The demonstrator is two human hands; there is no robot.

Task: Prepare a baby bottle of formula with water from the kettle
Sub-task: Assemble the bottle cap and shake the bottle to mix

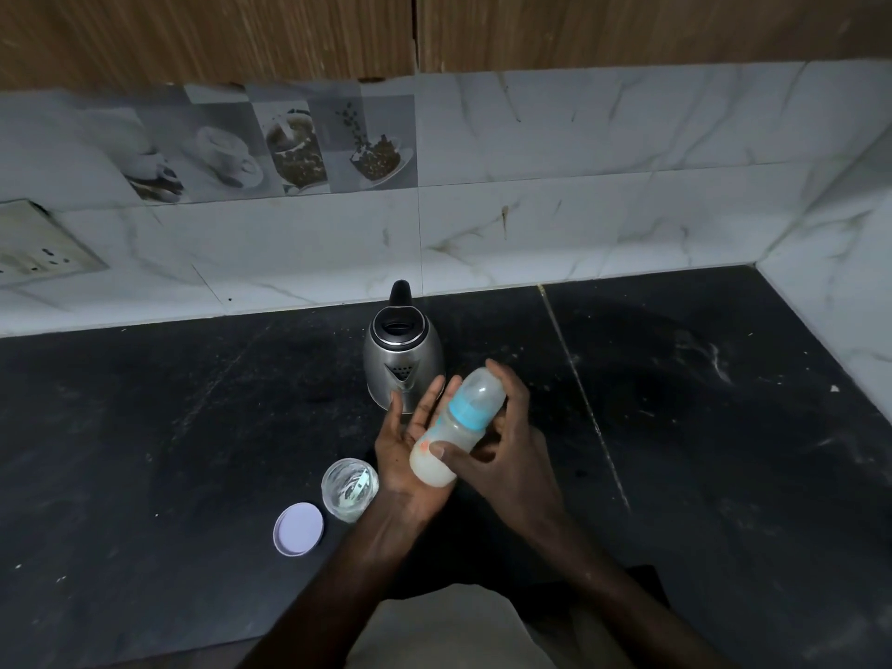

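Note:
The baby bottle [458, 424] has a blue collar, a clear cap on top and cloudy white liquid inside. It lies tilted, cap pointing up and away, between my two hands. My right hand [502, 451] grips it from the right, thumb across its lower body. My left hand [403, 456] is flat and palm-up under the bottle's base, fingers spread. Just behind my hands stands the steel kettle [403, 359] with its black lid closed and spout facing me.
A small clear jar [349, 494] stands open to the left of my left wrist, its lilac lid [298, 528] lying beside it on the black stone counter [700, 427]. A marble-tiled wall runs behind and on the right. A wall socket [38, 248] is far left.

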